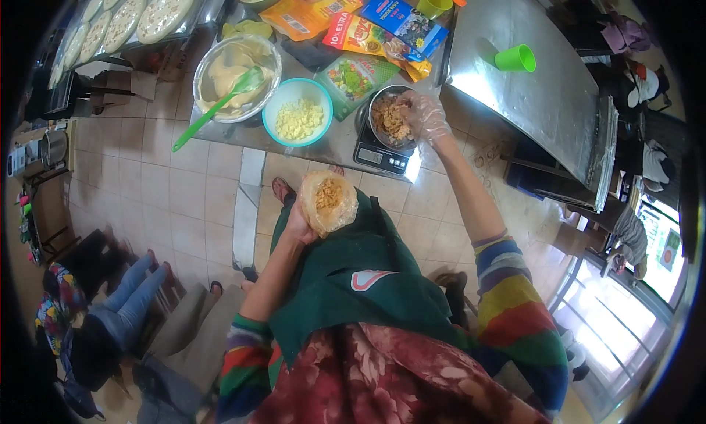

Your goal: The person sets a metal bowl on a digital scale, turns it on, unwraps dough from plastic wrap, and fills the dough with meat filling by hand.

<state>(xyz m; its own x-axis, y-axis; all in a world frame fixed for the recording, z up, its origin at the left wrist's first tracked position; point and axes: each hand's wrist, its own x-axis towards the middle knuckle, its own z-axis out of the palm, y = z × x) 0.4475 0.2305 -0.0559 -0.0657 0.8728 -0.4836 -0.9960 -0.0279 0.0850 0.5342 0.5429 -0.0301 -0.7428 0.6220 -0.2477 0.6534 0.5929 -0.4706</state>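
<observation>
My left hand holds a clear plastic bag with a crumbly tan filling in its open top, in front of the green apron. My right hand, in a clear plastic glove, reaches into a metal bowl of brown crumbly mixture; its fingertips are hard to make out. The bowl rests on a black kitchen scale at the table's edge. Left of it stands a turquoise-rimmed bowl of pale yellow crumbs.
A bowl of creamy mix holds a green spatula. Food packets and a green cup lie behind. Another green cup is on the right metal table. Flat dough pieces sit upper left. Other people are around.
</observation>
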